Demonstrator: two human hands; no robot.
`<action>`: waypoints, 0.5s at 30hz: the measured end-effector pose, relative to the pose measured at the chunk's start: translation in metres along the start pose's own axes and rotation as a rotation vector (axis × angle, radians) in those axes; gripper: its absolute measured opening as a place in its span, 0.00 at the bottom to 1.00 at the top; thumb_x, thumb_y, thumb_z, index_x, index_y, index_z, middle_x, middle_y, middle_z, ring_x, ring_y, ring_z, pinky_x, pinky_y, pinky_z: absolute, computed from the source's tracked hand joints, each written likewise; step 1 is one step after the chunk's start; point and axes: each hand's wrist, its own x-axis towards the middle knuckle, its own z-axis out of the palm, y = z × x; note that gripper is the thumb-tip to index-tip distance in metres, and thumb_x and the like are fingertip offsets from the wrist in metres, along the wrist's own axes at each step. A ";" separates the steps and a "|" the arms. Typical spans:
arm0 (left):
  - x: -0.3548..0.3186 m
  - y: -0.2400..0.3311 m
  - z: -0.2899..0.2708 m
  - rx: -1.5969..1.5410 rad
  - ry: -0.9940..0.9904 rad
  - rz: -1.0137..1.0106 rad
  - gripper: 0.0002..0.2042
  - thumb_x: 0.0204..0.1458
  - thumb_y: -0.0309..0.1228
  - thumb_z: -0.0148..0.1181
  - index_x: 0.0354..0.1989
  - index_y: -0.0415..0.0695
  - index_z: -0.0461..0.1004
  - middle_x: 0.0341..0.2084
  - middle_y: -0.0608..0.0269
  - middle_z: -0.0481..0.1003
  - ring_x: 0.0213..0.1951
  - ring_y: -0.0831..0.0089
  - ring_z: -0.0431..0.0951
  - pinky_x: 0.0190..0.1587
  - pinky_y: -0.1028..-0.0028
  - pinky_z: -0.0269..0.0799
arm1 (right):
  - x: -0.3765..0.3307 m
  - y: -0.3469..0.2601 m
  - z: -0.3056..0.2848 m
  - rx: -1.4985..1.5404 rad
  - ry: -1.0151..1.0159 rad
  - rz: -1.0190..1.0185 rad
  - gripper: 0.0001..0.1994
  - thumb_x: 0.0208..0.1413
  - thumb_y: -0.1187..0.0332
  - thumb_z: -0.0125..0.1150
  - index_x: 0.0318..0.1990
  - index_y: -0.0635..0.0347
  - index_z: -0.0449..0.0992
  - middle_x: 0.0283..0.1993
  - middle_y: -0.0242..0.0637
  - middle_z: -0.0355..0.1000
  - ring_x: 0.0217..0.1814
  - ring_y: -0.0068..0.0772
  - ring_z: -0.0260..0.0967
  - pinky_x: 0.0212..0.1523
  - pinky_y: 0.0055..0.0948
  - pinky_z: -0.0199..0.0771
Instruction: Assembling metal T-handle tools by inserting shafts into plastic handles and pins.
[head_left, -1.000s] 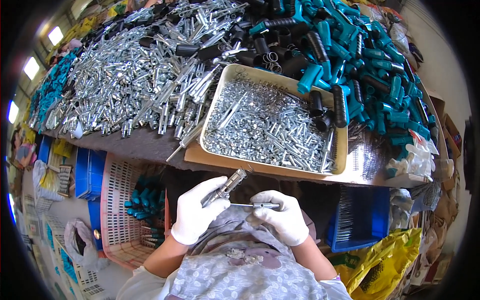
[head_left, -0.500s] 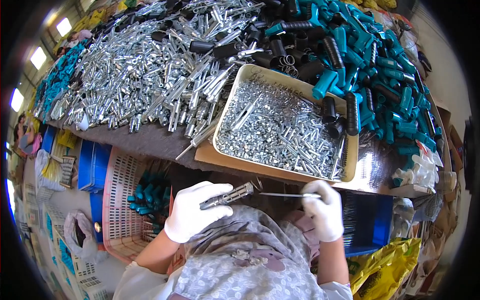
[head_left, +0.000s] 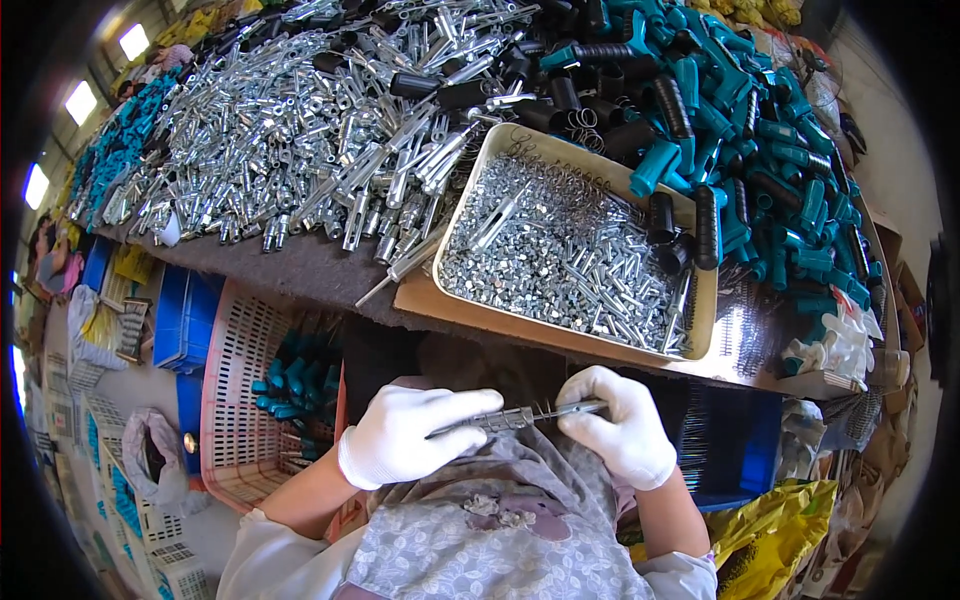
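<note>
In front of my lap, my left hand (head_left: 410, 435), in a white glove, is closed around a silver metal cylinder (head_left: 508, 419) lying nearly level, its right end sticking out past my fingertips. My right hand (head_left: 622, 430), also gloved in white, pinches a slim grey metal rod (head_left: 582, 408) between thumb and fingers. The rod's left tip comes up close to the cylinder's right end; whether it has entered it, I cannot tell. Above both hands sits a cream tray (head_left: 712, 335) of small silver pins, nuts and springs, with a slotted metal tube (head_left: 492, 225) on top.
A heap of silver metal parts (head_left: 290, 140) covers the bench's left side. Teal and black plastic handles (head_left: 700, 110) pile up at the right. Under the bench stand a pink basket (head_left: 235, 400) with teal-handled pieces and a blue bin (head_left: 765, 440). A yellow bag (head_left: 770, 530) lies lower right.
My hands have come together: the right moved left with the rod, the left slightly lower and right with the cylinder. The gap between rod and cylinder has closed up.
</note>
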 end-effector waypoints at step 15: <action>-0.009 -0.010 0.014 -0.300 -0.101 -0.059 0.19 0.44 0.31 0.75 0.45 0.37 0.81 0.35 0.53 0.82 0.32 0.64 0.84 0.35 0.72 0.77 | 0.001 0.026 0.021 -0.319 -0.077 -0.334 0.22 0.57 0.56 0.67 0.45 0.64 0.65 0.40 0.44 0.71 0.36 0.41 0.72 0.41 0.32 0.73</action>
